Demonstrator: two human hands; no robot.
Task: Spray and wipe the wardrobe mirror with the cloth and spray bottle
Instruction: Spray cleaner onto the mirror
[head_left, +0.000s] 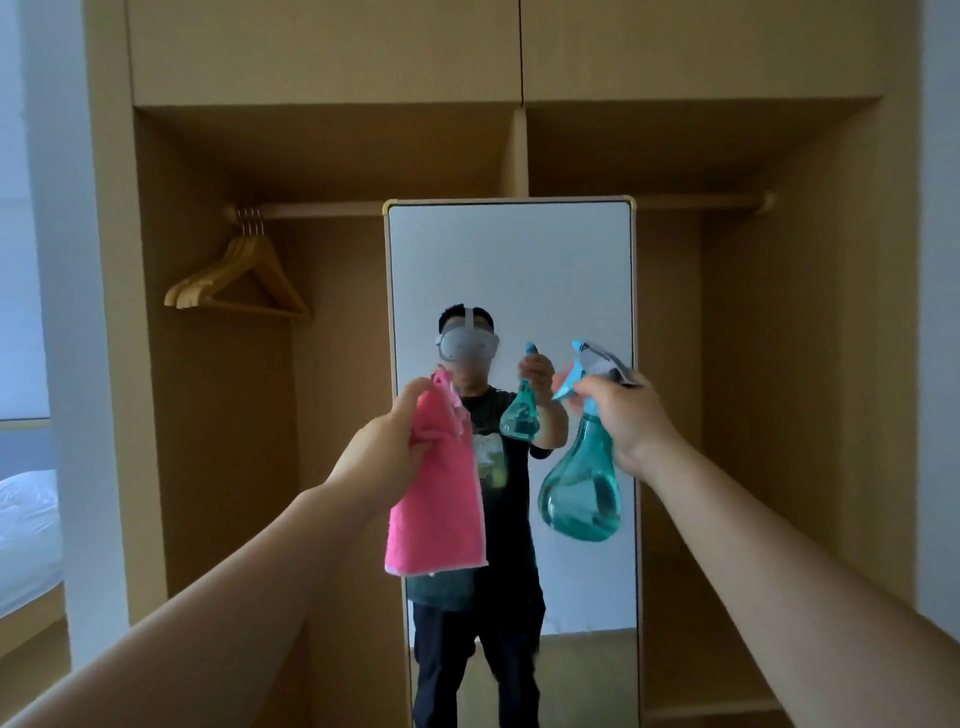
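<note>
A tall mirror (511, 260) is stood upright. A pink cloth (441, 499) is held hanging before it; a translucent teal spray bottle (582, 493) is held alongside, nozzle towards the glass

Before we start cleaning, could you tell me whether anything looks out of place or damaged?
Only one thing: the spray bottle in the right hand has something grey and crinkled around its head, perhaps tape. The mirror looks intact.

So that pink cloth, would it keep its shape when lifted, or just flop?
Probably floppy: the pink cloth hangs limp in folds below the left hand gripping its top. Likely light, since one hand holds it up. Its fuzzy-looking surface probably won't slip easily.
</note>
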